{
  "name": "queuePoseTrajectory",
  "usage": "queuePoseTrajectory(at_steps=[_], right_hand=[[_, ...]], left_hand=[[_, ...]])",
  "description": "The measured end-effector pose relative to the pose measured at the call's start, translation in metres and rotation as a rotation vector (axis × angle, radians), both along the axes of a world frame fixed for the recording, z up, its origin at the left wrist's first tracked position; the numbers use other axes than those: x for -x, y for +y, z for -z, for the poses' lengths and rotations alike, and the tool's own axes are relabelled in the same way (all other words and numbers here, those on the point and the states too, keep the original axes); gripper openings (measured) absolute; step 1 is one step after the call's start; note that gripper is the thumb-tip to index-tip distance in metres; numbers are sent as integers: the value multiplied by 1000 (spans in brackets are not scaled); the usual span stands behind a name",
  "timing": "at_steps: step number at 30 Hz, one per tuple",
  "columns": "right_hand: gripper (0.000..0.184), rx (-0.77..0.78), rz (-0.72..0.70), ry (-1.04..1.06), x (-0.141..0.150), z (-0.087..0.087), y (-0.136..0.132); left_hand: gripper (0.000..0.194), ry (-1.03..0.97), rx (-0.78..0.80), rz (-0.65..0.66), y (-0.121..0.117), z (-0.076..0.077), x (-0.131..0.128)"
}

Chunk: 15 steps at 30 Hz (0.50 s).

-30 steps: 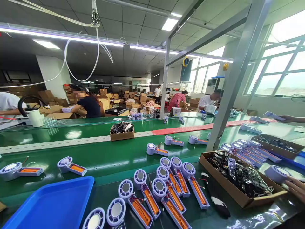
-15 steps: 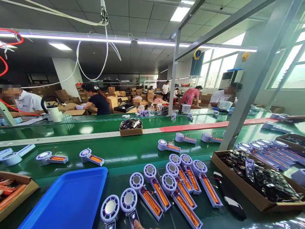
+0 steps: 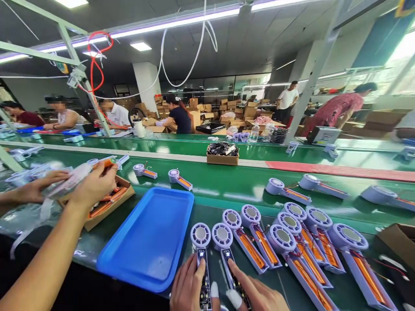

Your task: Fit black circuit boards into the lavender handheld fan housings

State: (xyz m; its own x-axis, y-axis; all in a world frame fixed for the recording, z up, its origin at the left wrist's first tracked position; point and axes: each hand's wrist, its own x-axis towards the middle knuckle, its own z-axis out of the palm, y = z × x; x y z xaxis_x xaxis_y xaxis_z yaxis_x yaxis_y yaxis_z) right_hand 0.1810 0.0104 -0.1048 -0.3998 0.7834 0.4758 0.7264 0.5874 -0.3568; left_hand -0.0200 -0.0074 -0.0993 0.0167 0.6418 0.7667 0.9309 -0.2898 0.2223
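My left hand and my right hand are at the bottom edge, side by side. Each grips the handle of a small white hand-fan unit lying on the green bench. The left hand's fan unit and the right hand's fan unit have round heads pointing away from me and bare circuit boards in their handles. A small light glows on each board. White finger cots cover both thumbs.
A blue tray lies left of the fans. Several more open fan units with orange batteries lie to the right. A co-worker's hands hold a clear bag over a cardboard box. More fans and a parts box ride the green conveyor.
The view has swung left and down. My two hands have come into view at the bottom and taken hold of the two nearest fan units. A co-worker's arms now show at the left.
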Motion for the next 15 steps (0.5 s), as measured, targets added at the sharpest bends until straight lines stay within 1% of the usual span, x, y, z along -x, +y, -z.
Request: queuePoseTrajectory(at_steps=[3, 7, 8, 9, 10, 11, 12, 13, 14, 15], right_hand=[[75, 15, 6, -25, -2, -10, -3], [75, -39, 42, -125, -1, -28, -6], [73, -65, 56, -156, 3, -33, -7], [71, -91, 83, -188, 10, -38, -7], [67, -108, 127, -221, 19, -43, -8], [62, -114, 187, -255, 32, -48, -9], [57, -107, 258, -288, 45, -53, -9], [53, -87, 325, -318, 59, -58, -8], [48, -60, 379, -344, 71, -62, -6], [42, -33, 414, -364, 81, -66, -3]], left_hand=[[46, -11, 8, -14, -2, 0, -1], [44, -59, 47, 3, -7, 5, -9], [47, -89, 80, 16, -9, 3, -10], [49, -128, 115, 34, -10, -3, -8], [51, -169, 144, 59, -11, -13, -4], [52, -209, 165, 86, -9, -27, 5], [52, -253, 167, 118, -4, -46, 18], [50, -268, 156, 150, 4, -70, 36], [46, -283, 145, 154, 15, -97, 58], [42, -301, 116, 130, 30, -127, 82]])
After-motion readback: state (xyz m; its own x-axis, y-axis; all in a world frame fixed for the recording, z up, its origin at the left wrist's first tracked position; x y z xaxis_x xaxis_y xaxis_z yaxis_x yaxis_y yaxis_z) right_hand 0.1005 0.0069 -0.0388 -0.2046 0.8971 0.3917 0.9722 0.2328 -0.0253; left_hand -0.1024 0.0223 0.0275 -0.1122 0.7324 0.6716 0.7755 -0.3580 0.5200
